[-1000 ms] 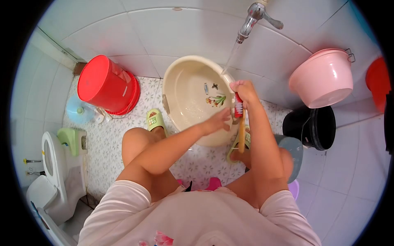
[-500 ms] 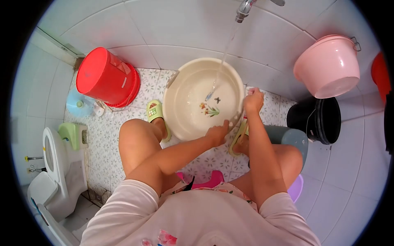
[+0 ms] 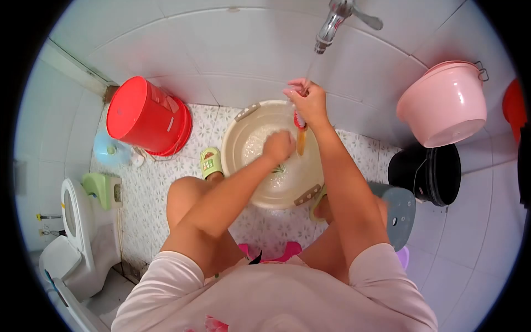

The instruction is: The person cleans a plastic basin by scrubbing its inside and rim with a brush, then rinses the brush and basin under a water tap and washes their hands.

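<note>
My right hand (image 3: 308, 102) is raised under the tap (image 3: 329, 33), in the thin stream of water. From its closed fingers hangs a slim brush-like thing (image 3: 301, 141), red and white near the hand and amber yellow at the lower end. Below it on the floor stands a round cream basin (image 3: 235, 157) with rippling water in it. Over the basin's middle I see my left hand (image 3: 279, 146), curled into a fist and slightly blurred. Its fingertips are hidden, so I cannot make out anything inside. The hand partly covers the printed flower in the basin.
An overturned red bucket (image 3: 130, 113) stands on the left. To the right are a hanging pink bucket (image 3: 442, 105), a tilted black bucket (image 3: 426, 174) and a grey-green stool (image 3: 399, 216). A white toilet (image 3: 83, 227) is at the far left. Tiled walls enclose the space.
My left hand has left the basin's near rim and moved over the water. My right hand has risen from beside the basin to the stream, carrying the brush-like thing. The view has tilted up.
</note>
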The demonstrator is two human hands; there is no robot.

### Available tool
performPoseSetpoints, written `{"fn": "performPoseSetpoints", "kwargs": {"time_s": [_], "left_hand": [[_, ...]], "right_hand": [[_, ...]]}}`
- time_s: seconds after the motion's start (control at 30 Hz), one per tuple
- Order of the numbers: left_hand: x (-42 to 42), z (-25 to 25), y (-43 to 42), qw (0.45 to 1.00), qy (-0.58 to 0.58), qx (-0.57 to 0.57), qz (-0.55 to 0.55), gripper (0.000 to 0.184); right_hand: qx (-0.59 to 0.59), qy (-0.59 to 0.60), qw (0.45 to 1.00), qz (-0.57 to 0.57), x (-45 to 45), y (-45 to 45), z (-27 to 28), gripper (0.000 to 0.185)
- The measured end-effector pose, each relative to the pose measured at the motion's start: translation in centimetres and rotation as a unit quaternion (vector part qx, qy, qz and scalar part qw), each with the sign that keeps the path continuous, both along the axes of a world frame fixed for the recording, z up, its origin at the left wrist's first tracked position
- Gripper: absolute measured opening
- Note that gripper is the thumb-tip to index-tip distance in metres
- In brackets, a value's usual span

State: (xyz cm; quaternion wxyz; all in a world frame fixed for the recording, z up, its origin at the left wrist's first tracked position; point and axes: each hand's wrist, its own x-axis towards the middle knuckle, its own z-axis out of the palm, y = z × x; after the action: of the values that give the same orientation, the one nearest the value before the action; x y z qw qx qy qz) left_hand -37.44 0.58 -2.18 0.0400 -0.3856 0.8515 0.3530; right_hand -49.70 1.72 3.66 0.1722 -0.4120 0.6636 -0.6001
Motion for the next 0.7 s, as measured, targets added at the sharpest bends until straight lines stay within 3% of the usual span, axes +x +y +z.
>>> {"fn": "performPoseSetpoints", "kwargs": {"time_s": [0.07,0.1,0.13,0.17,0.23,0.3,0.33,0.4,0.43,0.47,0.53,0.63,0.7], "left_hand": [[-1.4,3.2,-3.1,0.971,0.233,-0.043,0.036,0.047],[-2.3,4.7,-3.8,0.97,0.238,-0.05,0.033,0.047],[-3.1,6.4,-4.4,0.933,0.34,0.12,0.013,0.048],[-3.7,7.6,-4.7,0.858,0.426,0.288,-0.008,0.051],[-3.8,7.5,-5.3,0.858,0.384,0.34,0.021,0.044],[-4.2,6.8,-5.6,0.839,0.369,0.395,0.057,0.033],[-4.4,6.8,-5.5,0.84,0.368,0.394,0.055,0.033],[-4.6,7.3,-4.7,0.885,0.359,0.288,0.079,0.02],[-4.8,8.1,-4.6,0.885,0.358,0.287,0.078,0.02],[-5.0,8.9,-4.7,0.884,0.362,0.279,0.095,0.022],[-5.1,10.0,-4.6,0.885,0.364,0.27,0.11,0.023],[-4.6,10.7,-5.1,0.909,0.384,0.162,0.016,0.019],[-4.5,10.6,-4.5,0.929,0.311,0.198,0.025,0.022]], "right_hand": [[-0.024,-0.042,0.999,0.016,-0.3,-1.0,0.7,0.018],[-0.032,-0.037,0.999,0.014,-0.3,-1.4,1.3,0.018],[-0.067,-0.058,0.996,-0.008,-0.2,-1.5,1.8,0.017],[-0.1,-0.079,0.991,-0.03,-0.1,-1.5,2.4,0.016],[-0.118,-0.138,0.983,-0.009,0.2,-1.4,3.6,0.01],[-0.024,-0.114,0.993,0.018,1.3,-0.9,4.3,0.011],[-0.013,0.028,0.999,0.031,0.7,-0.8,3.4,0.013],[-0.062,-0.005,0.998,-0.016,-0.1,-0.6,3.1,0.016],[-0.111,-0.036,0.991,-0.06,-0.4,-0.5,3.0,0.019],[-0.081,-0.107,0.989,-0.06,-0.7,-0.5,3.0,0.019],[-0.038,-0.062,0.996,-0.056,0.2,-0.6,4.3,0.02],[-0.012,-0.007,0.998,-0.067,0.4,-0.8,5.1,0.025],[-0.028,-0.222,0.973,-0.047,0.0,-0.1,5.5,0.024]]}}
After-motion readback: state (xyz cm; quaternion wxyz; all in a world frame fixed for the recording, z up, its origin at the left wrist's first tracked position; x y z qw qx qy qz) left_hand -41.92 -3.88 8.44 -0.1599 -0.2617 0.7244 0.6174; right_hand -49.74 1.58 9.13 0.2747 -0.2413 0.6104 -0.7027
